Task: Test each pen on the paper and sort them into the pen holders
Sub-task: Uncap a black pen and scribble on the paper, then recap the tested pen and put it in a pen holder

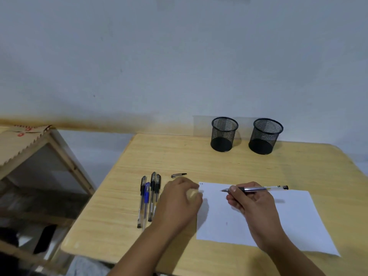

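A white paper lies on the wooden table. My right hand grips an uncapped clear pen, its tip pointing left just above the sheet's top left part. My left hand rests curled at the paper's left edge; whether it holds anything is hidden. A loose black pen cap lies just behind it. Several capped pens, black and one blue, lie side by side to the left. Two black mesh pen holders stand upright at the back.
A wooden shelf frame with a brown scalloped cover stands left of the table, across a gap. A pale wall runs close behind the holders. The table's front edge is near my arms.
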Demonstrator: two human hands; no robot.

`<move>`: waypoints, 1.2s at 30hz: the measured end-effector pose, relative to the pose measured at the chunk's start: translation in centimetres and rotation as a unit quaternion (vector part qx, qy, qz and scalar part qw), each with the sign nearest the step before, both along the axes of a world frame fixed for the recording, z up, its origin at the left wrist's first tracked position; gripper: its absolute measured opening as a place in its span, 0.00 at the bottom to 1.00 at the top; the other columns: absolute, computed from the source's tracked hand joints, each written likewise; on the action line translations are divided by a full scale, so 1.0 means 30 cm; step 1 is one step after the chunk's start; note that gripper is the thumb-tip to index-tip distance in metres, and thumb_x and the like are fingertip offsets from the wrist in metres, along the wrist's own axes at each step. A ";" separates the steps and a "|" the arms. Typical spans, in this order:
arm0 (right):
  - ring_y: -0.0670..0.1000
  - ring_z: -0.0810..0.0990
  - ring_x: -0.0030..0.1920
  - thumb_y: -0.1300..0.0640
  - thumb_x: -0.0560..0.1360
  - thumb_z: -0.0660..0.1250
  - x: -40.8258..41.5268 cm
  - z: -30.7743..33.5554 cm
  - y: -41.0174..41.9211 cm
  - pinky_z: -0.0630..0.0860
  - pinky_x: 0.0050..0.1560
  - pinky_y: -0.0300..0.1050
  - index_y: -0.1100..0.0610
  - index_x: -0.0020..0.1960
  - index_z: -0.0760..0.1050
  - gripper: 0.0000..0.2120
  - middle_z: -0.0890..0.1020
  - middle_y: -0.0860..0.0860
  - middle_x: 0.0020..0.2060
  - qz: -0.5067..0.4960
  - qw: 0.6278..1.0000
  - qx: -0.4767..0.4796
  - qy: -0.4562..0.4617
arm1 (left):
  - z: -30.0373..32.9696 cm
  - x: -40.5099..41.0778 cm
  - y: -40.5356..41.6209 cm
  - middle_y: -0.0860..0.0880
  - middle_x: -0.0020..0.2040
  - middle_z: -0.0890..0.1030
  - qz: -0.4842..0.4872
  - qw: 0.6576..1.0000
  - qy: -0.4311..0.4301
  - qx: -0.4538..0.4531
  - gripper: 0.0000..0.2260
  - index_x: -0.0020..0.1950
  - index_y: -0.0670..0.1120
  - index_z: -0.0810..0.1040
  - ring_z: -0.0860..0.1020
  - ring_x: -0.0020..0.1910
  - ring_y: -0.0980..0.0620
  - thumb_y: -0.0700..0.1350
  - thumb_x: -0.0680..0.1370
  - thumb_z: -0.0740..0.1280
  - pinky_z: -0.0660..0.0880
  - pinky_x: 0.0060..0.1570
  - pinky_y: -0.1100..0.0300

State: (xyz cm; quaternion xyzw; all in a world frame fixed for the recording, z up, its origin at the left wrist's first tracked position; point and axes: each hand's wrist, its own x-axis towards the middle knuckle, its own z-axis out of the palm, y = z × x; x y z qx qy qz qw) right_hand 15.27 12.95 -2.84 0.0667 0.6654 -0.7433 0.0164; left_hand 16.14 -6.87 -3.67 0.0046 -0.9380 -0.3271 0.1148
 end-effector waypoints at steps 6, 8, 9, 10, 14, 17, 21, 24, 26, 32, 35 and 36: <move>0.54 0.85 0.40 0.61 0.75 0.71 0.030 0.018 0.025 0.81 0.53 0.53 0.63 0.46 0.80 0.04 0.85 0.58 0.38 0.003 1.000 -0.029 0.005 | 0.035 -0.146 -0.091 0.52 0.64 0.75 0.077 0.984 -0.071 -0.141 0.18 0.68 0.51 0.74 0.68 0.63 0.45 0.49 0.78 0.63 0.69 0.58 0.54; 0.55 0.85 0.40 0.62 0.75 0.72 0.034 0.023 0.037 0.81 0.52 0.52 0.64 0.46 0.80 0.05 0.85 0.60 0.39 0.001 0.999 -0.033 0.007 | 0.032 -0.172 -0.109 0.52 0.63 0.74 0.091 0.977 -0.113 -0.159 0.17 0.66 0.52 0.76 0.66 0.63 0.45 0.49 0.78 0.61 0.70 0.57 0.52; 0.55 0.85 0.41 0.62 0.75 0.72 0.035 0.025 0.043 0.81 0.52 0.52 0.64 0.46 0.79 0.05 0.85 0.61 0.39 0.002 1.000 -0.030 0.008 | 0.028 -0.180 -0.115 0.52 0.62 0.74 0.093 0.974 -0.127 -0.163 0.15 0.64 0.53 0.77 0.66 0.62 0.45 0.50 0.78 0.60 0.70 0.57 0.52; 0.56 0.85 0.41 0.62 0.75 0.72 0.034 0.025 0.049 0.81 0.52 0.52 0.64 0.46 0.80 0.05 0.85 0.61 0.39 0.003 1.000 -0.028 0.009 | 0.024 -0.186 -0.121 0.52 0.61 0.75 0.091 0.973 -0.134 -0.163 0.14 0.62 0.54 0.78 0.66 0.62 0.45 0.50 0.79 0.60 0.70 0.56 0.52; 0.57 0.85 0.41 0.62 0.75 0.72 0.030 0.032 0.064 0.81 0.52 0.52 0.64 0.46 0.80 0.04 0.85 0.60 0.38 -0.001 1.000 -0.022 0.009 | 0.017 -0.184 -0.124 0.55 0.56 0.78 0.094 0.976 -0.107 -0.168 0.10 0.56 0.58 0.81 0.70 0.60 0.47 0.52 0.79 0.61 0.69 0.57 0.53; 0.57 0.85 0.41 0.63 0.75 0.72 0.029 0.038 0.072 0.81 0.51 0.52 0.63 0.45 0.80 0.03 0.86 0.60 0.39 -0.004 1.000 -0.019 0.011 | 0.021 -0.164 -0.116 0.57 0.54 0.80 0.096 0.974 -0.086 -0.184 0.09 0.55 0.59 0.79 0.71 0.58 0.48 0.55 0.80 0.61 0.66 0.56 0.53; 0.57 0.85 0.42 0.62 0.74 0.72 0.035 0.056 0.073 0.81 0.50 0.50 0.63 0.46 0.80 0.04 0.85 0.60 0.39 -0.004 1.000 -0.016 0.015 | 0.050 -0.109 -0.085 0.61 0.51 0.83 0.064 0.993 -0.009 -0.098 0.07 0.54 0.58 0.80 0.78 0.52 0.54 0.54 0.79 0.64 0.66 0.48 0.59; 0.57 0.85 0.41 0.62 0.73 0.73 0.038 0.082 0.070 0.81 0.48 0.47 0.63 0.45 0.80 0.04 0.86 0.58 0.37 0.002 1.000 -0.002 0.028 | 0.073 -0.054 -0.048 0.64 0.47 0.82 0.009 1.000 0.019 -0.023 0.05 0.53 0.58 0.81 0.77 0.49 0.62 0.52 0.78 0.67 0.63 0.44 0.73; 0.58 0.85 0.41 0.62 0.72 0.74 0.041 0.100 0.066 0.82 0.48 0.47 0.62 0.45 0.81 0.04 0.86 0.57 0.37 0.009 0.999 0.012 0.041 | 0.081 -0.019 -0.025 0.66 0.45 0.81 -0.025 0.999 0.025 0.016 0.04 0.51 0.59 0.81 0.76 0.49 0.63 0.51 0.78 0.69 0.67 0.46 0.70; 0.54 0.85 0.39 0.63 0.71 0.76 0.057 0.120 0.048 0.82 0.45 0.43 0.60 0.44 0.82 0.04 0.86 0.56 0.36 0.032 0.998 0.033 0.049 | 0.098 0.052 0.031 0.67 0.44 0.80 -0.031 0.991 0.004 0.129 0.05 0.46 0.59 0.82 0.75 0.48 0.61 0.48 0.74 0.73 0.67 0.43 0.69; 0.52 0.85 0.38 0.64 0.71 0.76 0.062 0.117 0.045 0.81 0.43 0.41 0.60 0.44 0.82 0.04 0.86 0.56 0.36 0.035 0.998 0.032 0.044 | 0.103 0.066 0.050 0.65 0.44 0.81 -0.034 0.985 -0.010 0.170 0.06 0.45 0.59 0.82 0.75 0.47 0.60 0.46 0.74 0.74 0.67 0.42 0.70; 0.52 0.85 0.38 0.64 0.71 0.75 0.063 0.115 0.044 0.81 0.42 0.40 0.60 0.44 0.82 0.04 0.86 0.55 0.36 0.035 0.998 0.030 0.043 | 0.103 0.070 0.054 0.65 0.44 0.82 -0.036 0.984 -0.012 0.176 0.06 0.45 0.59 0.82 0.75 0.46 0.60 0.46 0.74 0.74 0.67 0.42 0.71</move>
